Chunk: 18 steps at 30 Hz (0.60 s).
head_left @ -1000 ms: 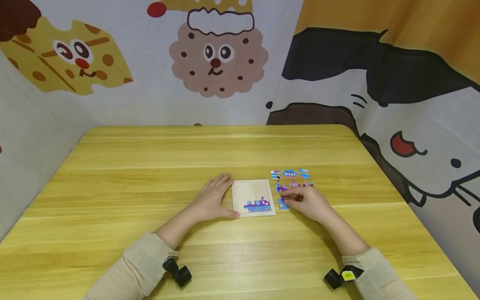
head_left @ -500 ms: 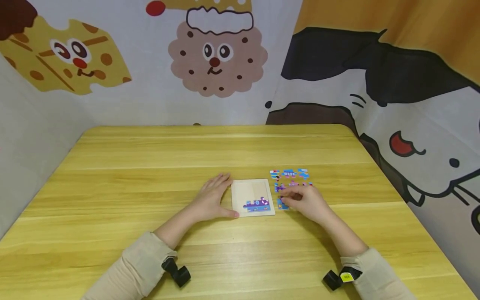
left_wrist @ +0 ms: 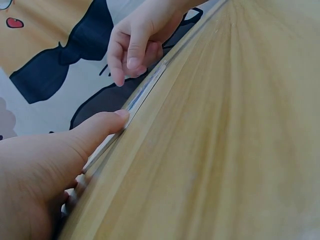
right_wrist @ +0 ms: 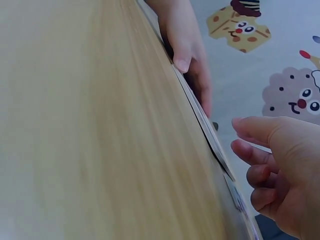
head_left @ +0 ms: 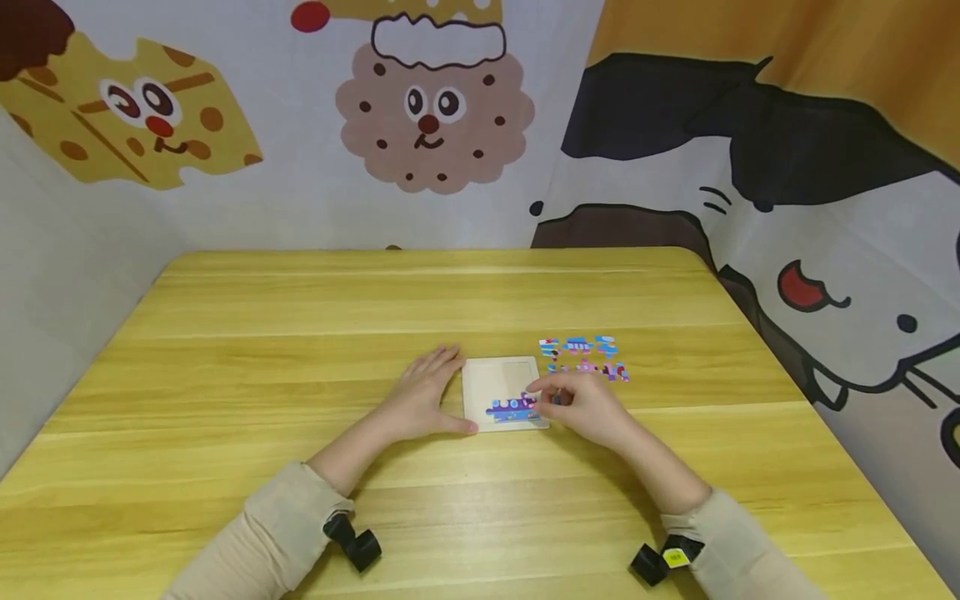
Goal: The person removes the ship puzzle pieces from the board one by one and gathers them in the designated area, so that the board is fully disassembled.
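A square wooden puzzle board (head_left: pixel 487 379) lies flat on the table. Joined jigsaw pieces (head_left: pixel 512 410), blue and purple, fill part of its lower right. My left hand (head_left: pixel 420 400) spans the board's left side with spread fingers, its thumb (left_wrist: pixel 117 115) resting at the near corner. Over the lower right edge of the board is my right hand (head_left: pixel 581 406), index finger and thumb bent toward the joined pieces. In the right wrist view, its fingers (right_wrist: pixel 255 127) are loosely bent and apart, with nothing visible between them. The right hand hides part of the board's edge and some table behind it.
Several loose jigsaw pieces (head_left: pixel 577 345) lie right of the board, in rows, with the nearer ones partly behind the right hand. The wooden table (head_left: pixel 337 308) extends to a cartoon-printed cloth (head_left: pixel 435 217) at the back and sides.
My right hand has moved left from the loose pieces to the board's lower right edge, uncovering a purple and red piece at the right. My left hand stays in place at the board.
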Each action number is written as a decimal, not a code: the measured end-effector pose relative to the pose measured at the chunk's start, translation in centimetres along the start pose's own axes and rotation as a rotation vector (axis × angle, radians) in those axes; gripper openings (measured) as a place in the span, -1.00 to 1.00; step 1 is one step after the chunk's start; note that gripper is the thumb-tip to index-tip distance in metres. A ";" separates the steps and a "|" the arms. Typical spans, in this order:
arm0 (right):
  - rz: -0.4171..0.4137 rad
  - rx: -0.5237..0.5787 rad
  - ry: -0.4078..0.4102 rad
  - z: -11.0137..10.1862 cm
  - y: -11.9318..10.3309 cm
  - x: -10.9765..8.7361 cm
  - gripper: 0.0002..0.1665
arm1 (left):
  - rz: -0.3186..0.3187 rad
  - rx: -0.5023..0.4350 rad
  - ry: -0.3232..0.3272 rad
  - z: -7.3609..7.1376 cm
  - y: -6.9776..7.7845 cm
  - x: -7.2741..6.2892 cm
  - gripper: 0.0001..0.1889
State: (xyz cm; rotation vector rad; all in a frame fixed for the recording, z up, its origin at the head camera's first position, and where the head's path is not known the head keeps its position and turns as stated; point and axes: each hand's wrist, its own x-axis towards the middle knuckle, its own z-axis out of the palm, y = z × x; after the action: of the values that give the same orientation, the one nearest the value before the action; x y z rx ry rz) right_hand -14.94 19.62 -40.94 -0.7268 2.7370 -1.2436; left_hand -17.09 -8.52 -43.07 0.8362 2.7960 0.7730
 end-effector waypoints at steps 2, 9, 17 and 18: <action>-0.005 -0.008 -0.013 0.2 -0.1 0.1 -0.76 | 0.000 -0.006 0.002 0.0 0.0 0.0 0.15; 0.021 -0.053 -0.070 0.6 0.0 0.6 -0.75 | -0.011 -0.012 0.004 0.0 0.0 -0.1 0.14; -0.032 -0.068 -0.098 1.0 -0.2 1.4 -0.75 | -0.010 -0.012 0.004 0.1 0.1 0.0 0.14; -0.037 -0.080 -0.104 1.0 -0.2 1.5 -0.74 | -0.009 -0.011 0.004 0.1 0.1 0.0 0.14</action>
State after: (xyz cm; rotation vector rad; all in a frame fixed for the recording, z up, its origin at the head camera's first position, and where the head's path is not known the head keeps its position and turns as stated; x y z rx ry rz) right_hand -15.97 18.14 -41.28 -0.8277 2.7146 -1.0751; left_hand -17.04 -8.37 -43.15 0.8214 2.7944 0.7882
